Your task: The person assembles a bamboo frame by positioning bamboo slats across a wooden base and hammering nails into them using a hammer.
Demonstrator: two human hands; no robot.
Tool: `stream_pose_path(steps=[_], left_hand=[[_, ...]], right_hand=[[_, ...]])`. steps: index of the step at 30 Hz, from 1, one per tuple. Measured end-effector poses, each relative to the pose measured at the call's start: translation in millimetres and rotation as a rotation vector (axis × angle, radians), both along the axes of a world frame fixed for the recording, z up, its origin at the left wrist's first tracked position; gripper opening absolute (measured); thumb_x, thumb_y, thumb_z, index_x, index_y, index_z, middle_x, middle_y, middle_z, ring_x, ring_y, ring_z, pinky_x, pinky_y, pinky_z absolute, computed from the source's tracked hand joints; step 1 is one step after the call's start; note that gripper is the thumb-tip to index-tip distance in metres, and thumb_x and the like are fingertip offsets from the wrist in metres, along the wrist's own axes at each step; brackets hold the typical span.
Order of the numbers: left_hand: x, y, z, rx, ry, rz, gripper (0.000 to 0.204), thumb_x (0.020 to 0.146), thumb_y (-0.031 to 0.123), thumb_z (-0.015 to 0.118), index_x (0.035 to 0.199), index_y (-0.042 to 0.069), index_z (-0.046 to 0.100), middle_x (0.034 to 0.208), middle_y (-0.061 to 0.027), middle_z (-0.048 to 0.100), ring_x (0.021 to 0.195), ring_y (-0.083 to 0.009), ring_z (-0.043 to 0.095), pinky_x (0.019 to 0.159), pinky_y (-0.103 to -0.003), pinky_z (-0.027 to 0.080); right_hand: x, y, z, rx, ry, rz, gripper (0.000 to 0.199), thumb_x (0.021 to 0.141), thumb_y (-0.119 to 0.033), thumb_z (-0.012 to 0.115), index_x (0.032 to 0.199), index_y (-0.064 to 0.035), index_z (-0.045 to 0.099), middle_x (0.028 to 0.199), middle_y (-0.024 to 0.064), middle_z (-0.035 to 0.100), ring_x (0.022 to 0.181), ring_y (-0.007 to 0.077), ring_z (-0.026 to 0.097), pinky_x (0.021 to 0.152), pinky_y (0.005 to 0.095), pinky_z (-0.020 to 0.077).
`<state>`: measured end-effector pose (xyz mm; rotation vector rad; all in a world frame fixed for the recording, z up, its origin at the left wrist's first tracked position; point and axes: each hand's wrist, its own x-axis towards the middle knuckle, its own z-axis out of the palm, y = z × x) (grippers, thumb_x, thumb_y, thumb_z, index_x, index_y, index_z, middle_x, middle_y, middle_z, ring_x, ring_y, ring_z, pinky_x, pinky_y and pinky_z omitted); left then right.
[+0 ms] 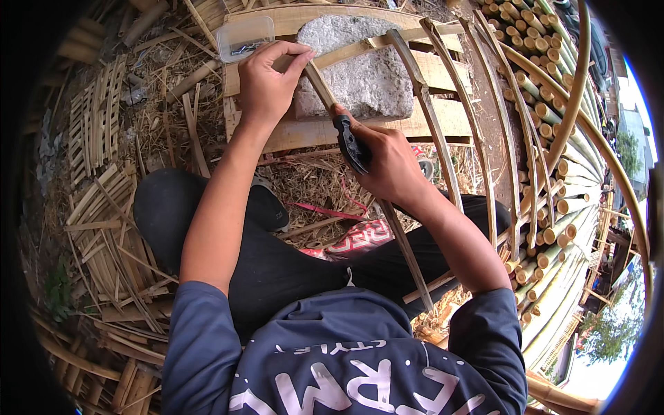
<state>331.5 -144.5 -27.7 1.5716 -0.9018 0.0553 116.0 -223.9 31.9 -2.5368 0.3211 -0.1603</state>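
Observation:
My left hand [266, 79] is closed in a pinch, thumb and forefinger at the far end of a bamboo slat [320, 88]. Whether a small nail is between those fingertips I cannot make out. Lower on the same slat, my right hand [391, 159] is closed round a hammer, its black head [353, 145] showing at the palm and its handle mostly hidden. The thumb of that hand rests against the slat. Slat and crosspiece [366, 47] meet near my left fingertips, over a rough grey stone block [377, 86]. More slats [434, 121] run from the crosspiece toward the right.
The block stands on a low wooden plank bench [277, 140]. A clear plastic box [243, 38] of small metal pieces sits at its far left. Cut bamboo poles [553, 180] are stacked on the right, split strips [104, 235] on the left. A red-and-white bag [363, 235] lies between my legs.

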Motion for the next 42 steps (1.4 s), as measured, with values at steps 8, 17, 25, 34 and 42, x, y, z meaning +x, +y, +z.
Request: stream_pose_path(steps=[8,17,25,34,42], left_hand=[[-0.4,-0.2,-4.0,-0.009,-0.108,0.011,0.009,0.085,0.004,0.079,0.093,0.001,0.077,0.095,-0.0093,0.077,0.090,-0.0168,0.073,0.083,-0.030,0.055],[1.6,2.6,-8.8,-0.049,-0.112,-0.020,0.012,0.084,0.001,0.080,0.095,0.001,0.077,0.098,-0.0097,0.077,0.093,-0.0170,0.073,0.086,-0.030,0.055],[-1.9,-1.0,-9.9,-0.142,-0.089,-0.030,0.009,0.084,0.003,0.079,0.091,0.001,0.074,0.091,-0.0094,0.076,0.086,-0.0210,0.073,0.078,-0.031,0.055],[-2.8,2.9,-9.8,-0.065,-0.028,-0.050,0.011,0.086,0.002,0.077,0.097,0.000,0.075,0.097,-0.0090,0.075,0.090,-0.0159,0.071,0.083,-0.028,0.055],[-3.9,2.3,-5.8,-0.078,-0.050,-0.044,0.012,0.085,0.003,0.078,0.096,0.000,0.075,0.095,-0.0103,0.075,0.090,-0.0193,0.072,0.082,-0.029,0.054]], right_hand=[[-1.3,-1.4,-2.6,0.034,-0.042,-0.009,0.068,0.077,-0.003,0.065,0.144,-0.0069,0.054,0.081,0.0235,0.068,0.070,0.0416,0.067,0.067,0.0504,0.0525],[-0.5,1.6,0.6,0.046,-0.024,-0.037,0.071,0.073,-0.001,0.064,0.143,-0.0055,0.055,0.082,0.0246,0.067,0.074,0.0424,0.067,0.068,0.0496,0.0521],[1.5,0.3,1.9,0.080,-0.092,-0.024,0.029,0.087,-0.010,0.071,0.113,0.0042,0.069,0.069,0.0209,0.061,0.056,0.0348,0.061,0.059,0.0408,0.0491],[7.2,1.4,21.0,0.045,-0.034,-0.027,0.057,0.082,-0.011,0.075,0.137,-0.0024,0.061,0.076,0.0188,0.064,0.065,0.0333,0.064,0.065,0.0412,0.0521],[10.4,-8.4,39.3,0.017,-0.139,-0.098,0.050,0.083,-0.015,0.074,0.129,-0.0032,0.064,0.086,0.0163,0.059,0.069,0.0287,0.062,0.066,0.0384,0.0522]])
